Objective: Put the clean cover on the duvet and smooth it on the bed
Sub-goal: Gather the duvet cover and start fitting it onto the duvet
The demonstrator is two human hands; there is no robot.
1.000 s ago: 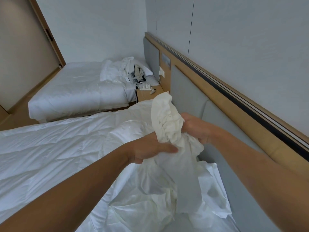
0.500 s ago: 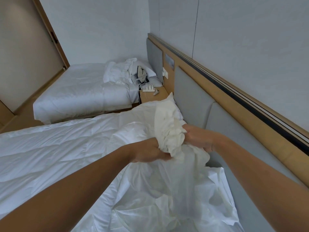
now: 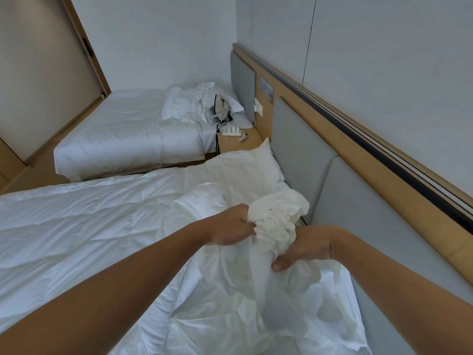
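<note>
A white duvet cover lies bunched at the head end of the near bed, its top gathered into a crumpled wad. My left hand grips the left side of that wad. My right hand grips the cover just below and to the right of it, thumb pointing down. The quilted white duvet spreads flat over the bed to the left. A white pillow rests against the headboard behind the wad.
A grey padded headboard with a wooden rail runs along the right wall. A wooden nightstand with chargers and cables stands between the beds. The far bed carries heaped linen and a headset. A door is at far left.
Both hands came lower and nearer with the gathered cover. The wad, upright before, now leans right toward the headboard. My right hand slid below it, and the pillow behind came into view.
</note>
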